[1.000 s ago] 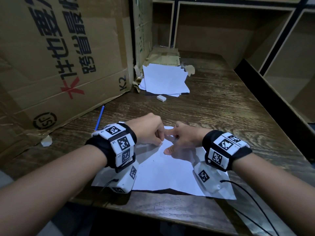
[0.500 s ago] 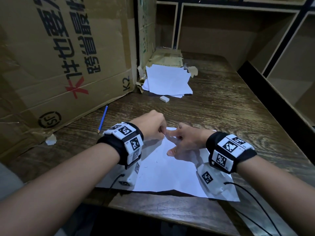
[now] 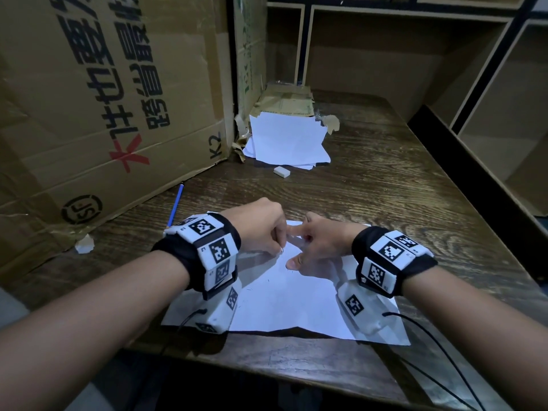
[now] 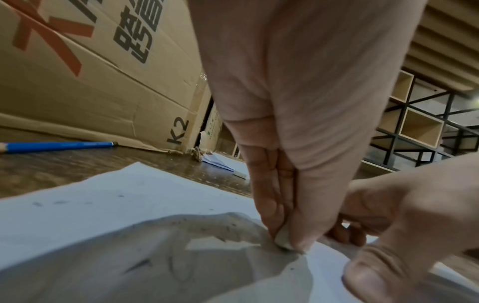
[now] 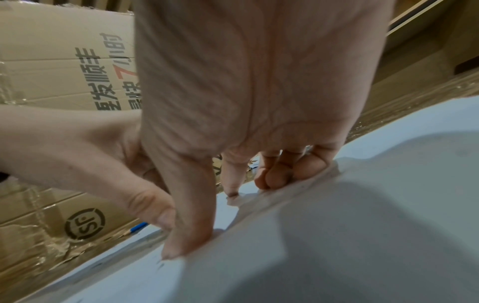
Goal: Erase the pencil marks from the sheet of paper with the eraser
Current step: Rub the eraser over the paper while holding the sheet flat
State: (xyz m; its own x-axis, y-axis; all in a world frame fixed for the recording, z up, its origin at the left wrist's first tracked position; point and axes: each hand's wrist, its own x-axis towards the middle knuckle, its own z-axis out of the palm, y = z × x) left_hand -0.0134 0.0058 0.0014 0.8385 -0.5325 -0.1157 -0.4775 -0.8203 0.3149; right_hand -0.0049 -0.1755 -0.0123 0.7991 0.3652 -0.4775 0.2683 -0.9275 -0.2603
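A white sheet of paper (image 3: 281,301) lies at the desk's near edge, with faint pencil marks (image 4: 140,264) on it. My left hand (image 3: 278,247) pinches a small whitish eraser (image 4: 282,238) between thumb and fingers, its tip pressed on the sheet (image 4: 103,205) near the far edge. In the head view the eraser is almost wholly hidden by the fingers. My right hand (image 3: 296,250) rests just to the right, thumb and index finger spread and pressing the sheet (image 5: 362,246) flat, the other fingers curled under.
A second eraser (image 3: 281,172) lies farther back, before a stack of white sheets (image 3: 287,140). A blue pencil (image 3: 177,203) lies left of the sheet beside a large cardboard box (image 3: 103,99). A paper scrap (image 3: 85,244) sits at the left. Wooden shelves (image 3: 489,99) stand on the right.
My left hand with the eraser has shifted slightly over the same spot on the sheet. My right hand keeps pressing the paper in place.
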